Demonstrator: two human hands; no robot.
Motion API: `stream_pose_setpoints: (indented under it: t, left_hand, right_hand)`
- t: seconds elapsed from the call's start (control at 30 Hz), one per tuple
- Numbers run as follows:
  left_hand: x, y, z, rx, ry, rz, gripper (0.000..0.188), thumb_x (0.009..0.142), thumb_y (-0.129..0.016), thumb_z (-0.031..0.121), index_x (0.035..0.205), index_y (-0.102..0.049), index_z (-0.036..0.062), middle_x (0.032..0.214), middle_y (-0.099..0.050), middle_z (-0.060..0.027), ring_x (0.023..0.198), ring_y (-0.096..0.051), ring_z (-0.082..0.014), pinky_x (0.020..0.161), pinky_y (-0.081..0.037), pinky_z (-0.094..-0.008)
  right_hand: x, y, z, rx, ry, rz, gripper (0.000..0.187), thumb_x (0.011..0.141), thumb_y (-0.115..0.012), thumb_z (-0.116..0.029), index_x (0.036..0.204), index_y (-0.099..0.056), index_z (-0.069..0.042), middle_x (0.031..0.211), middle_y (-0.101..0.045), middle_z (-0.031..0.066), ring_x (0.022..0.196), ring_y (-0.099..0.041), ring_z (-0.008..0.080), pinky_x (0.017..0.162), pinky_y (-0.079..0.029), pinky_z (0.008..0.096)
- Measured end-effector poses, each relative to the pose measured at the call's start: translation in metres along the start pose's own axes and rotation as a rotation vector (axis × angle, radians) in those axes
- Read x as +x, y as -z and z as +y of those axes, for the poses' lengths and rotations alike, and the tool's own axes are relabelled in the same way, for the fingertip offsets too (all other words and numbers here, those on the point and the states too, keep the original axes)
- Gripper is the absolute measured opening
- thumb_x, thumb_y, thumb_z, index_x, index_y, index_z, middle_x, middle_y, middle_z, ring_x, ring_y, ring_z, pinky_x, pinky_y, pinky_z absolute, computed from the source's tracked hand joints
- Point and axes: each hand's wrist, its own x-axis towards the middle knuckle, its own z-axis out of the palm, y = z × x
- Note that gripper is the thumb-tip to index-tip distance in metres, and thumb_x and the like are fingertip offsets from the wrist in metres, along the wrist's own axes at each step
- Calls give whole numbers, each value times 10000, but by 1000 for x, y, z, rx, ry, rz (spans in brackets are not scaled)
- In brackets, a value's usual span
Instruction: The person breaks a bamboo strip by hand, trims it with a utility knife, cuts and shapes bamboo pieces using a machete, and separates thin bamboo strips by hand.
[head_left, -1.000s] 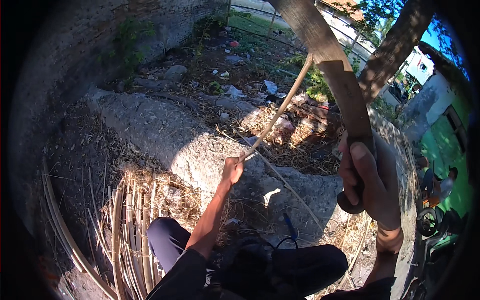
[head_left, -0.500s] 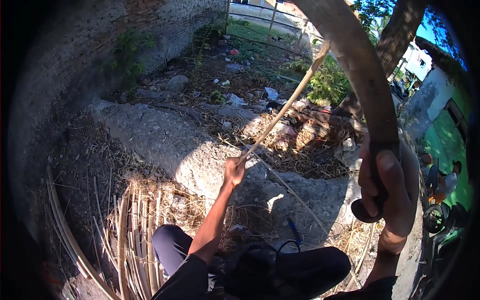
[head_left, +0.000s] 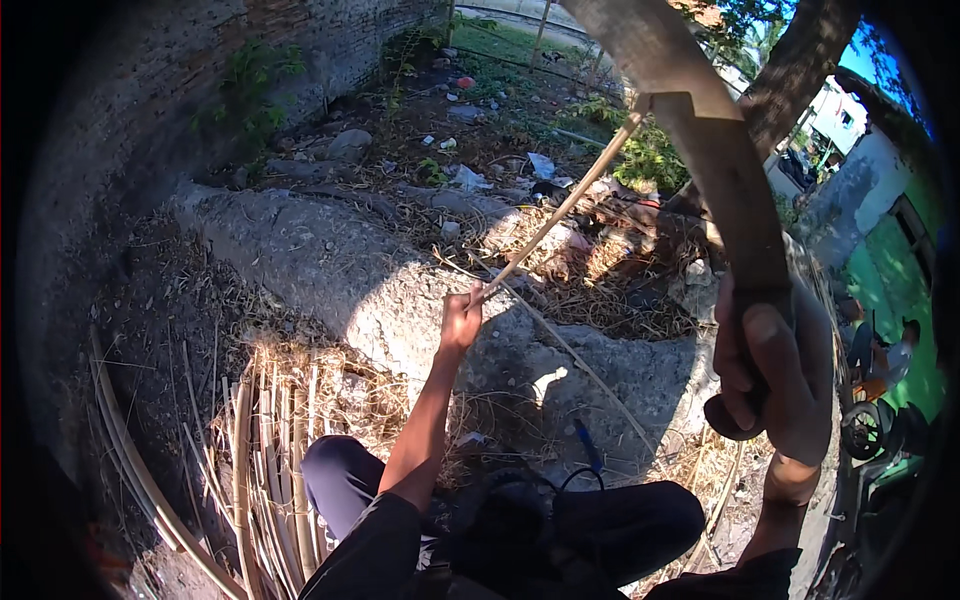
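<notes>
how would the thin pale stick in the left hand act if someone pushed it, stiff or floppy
The stick is probably fairly stiff: it runs nearly straight out from the left hand. It seems light, being slender and held in one hand. A sideways push might flex it, though, since it is long and thin.

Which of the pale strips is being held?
The strip slanting up from the left hand toward the curved blade; the others, like the bundle at lower left, are unheld.
</notes>
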Motion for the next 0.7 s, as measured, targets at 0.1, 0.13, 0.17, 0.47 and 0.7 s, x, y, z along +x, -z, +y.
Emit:
stream_pose_setpoints:
  t: [0.1,0.13,0.17,0.47,0.7]
  left_hand:
    - [-15,27,-39,233,60,-20,388,986,-584,128,649,-534,-57,498,-390,-47,520,-398,-81,465,-313,-378]
    - [-17,6,-22,200,66,-47,388,986,-584,128,649,-534,-57,498,-390,-47,520,-398,-81,465,-313,-378]
    - [-8,-3,3,120,46,-61,394,988,-578,129,644,-521,-55,500,-381,-46,522,-396,-80,464,-311,-376]
    - [-8,-2,3,50,47,-91,385,964,-570,172,651,-480,-34,518,-399,-65,506,-394,-115,477,-313,-384]
    - [-24,22,-35,224,-72,-7,631,1078,-526,368,614,-544,-59,501,-439,-210,444,-404,-345,517,-330,-488]
  right_hand:
    - [9,-7,4,20,-4,-50,381,1003,-596,-354,1102,-580,13,630,-479,-22,439,-382,21,400,-266,211]
    - [4,5,-1,-19,3,12,392,998,-598,-362,1102,-579,16,628,-478,-18,434,-376,23,395,-262,212]
    - [-2,9,1,12,103,105,408,990,-598,-379,1092,-578,16,621,-470,-13,422,-360,25,385,-246,210]
    - [4,17,10,94,125,52,305,1054,-548,-299,1111,-567,0,625,-463,-28,425,-373,23,395,-276,210]
    - [7,-2,15,68,-7,-85,272,1062,-544,-283,1101,-559,-14,645,-467,-30,450,-395,20,417,-301,203]
